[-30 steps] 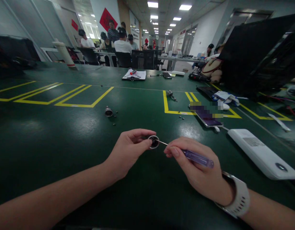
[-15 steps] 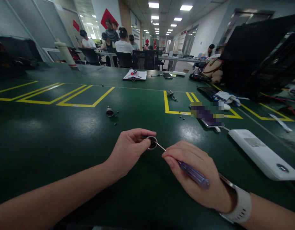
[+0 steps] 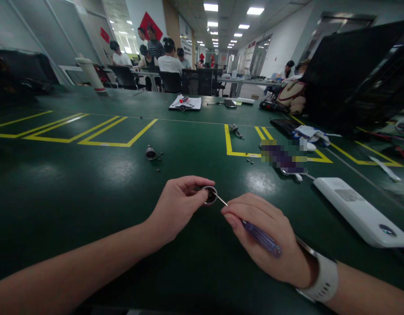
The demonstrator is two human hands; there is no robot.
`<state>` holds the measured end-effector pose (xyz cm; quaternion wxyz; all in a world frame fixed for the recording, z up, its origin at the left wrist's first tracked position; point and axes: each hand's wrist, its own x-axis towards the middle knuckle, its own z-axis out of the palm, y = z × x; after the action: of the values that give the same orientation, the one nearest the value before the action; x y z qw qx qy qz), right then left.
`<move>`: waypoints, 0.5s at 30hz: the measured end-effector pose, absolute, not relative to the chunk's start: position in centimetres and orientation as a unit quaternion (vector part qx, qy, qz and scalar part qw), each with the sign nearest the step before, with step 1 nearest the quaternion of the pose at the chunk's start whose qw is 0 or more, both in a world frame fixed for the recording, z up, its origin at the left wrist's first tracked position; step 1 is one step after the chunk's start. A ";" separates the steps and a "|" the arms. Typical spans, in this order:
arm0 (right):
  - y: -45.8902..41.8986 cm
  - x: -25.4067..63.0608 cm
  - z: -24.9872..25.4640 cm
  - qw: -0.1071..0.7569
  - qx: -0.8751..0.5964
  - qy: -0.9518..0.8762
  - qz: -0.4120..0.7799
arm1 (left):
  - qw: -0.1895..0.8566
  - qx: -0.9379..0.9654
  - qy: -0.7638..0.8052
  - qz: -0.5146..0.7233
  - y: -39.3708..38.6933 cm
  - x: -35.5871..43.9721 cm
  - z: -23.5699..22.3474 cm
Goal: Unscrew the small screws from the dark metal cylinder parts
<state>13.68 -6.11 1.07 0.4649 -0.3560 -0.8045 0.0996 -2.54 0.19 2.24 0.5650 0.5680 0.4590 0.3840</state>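
Between thumb and fingers, my left hand point(image 3: 178, 205) grips a small round metal cup point(image 3: 210, 195), its open end facing me and to the right. My right hand point(image 3: 262, 236) is closed around a screwdriver point(image 3: 261, 238) with a clear purple handle. The thin shaft reaches to the cup's mouth; whether the tip touches anything inside cannot be made out. A similar bell-shaped metal part point(image 3: 151, 152) lies farther off to the left, with a few tiny dark pieces beside it. Another metal part with a stem point(image 3: 235, 130) sits inside yellow tape.
A white power bank point(image 3: 359, 212) lies on the green table at the right, near a phone point(image 3: 282, 159). Farther back are a clipboard point(image 3: 184, 103) and a white-and-blue cloth point(image 3: 310, 134). Two tiny pieces point(image 3: 250, 161) lie by the tape. People sit at tables beyond.
My right hand and the screwdriver have shifted slightly left, with the handle's end lower and nearer the palm. The cup has turned a little, showing more of its inside.
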 end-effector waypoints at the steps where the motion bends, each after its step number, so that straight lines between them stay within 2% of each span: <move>1: -6.1 13.6 1.0 0.463 -0.357 -0.806 0.096 | 0.567 0.568 0.458 0.383 0.2 -2.5 2.3; 5: -6.0 13.4 1.0 0.461 -0.360 -0.804 0.108 | 0.575 0.568 0.454 0.376 0.3 -2.6 2.1; 12: -5.7 13.9 1.5 0.514 -0.404 -0.734 0.183 | 0.597 0.603 0.403 0.344 1.4 -2.9 1.8; 15: -5.1 14.4 1.8 0.527 -0.440 -0.689 0.234 | 0.544 0.665 0.383 0.338 3.1 -3.2 1.4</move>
<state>14.42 -5.07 1.84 0.5269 -0.4398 -0.6886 0.2342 -3.20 3.07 1.39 0.5443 0.6654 0.3828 0.3383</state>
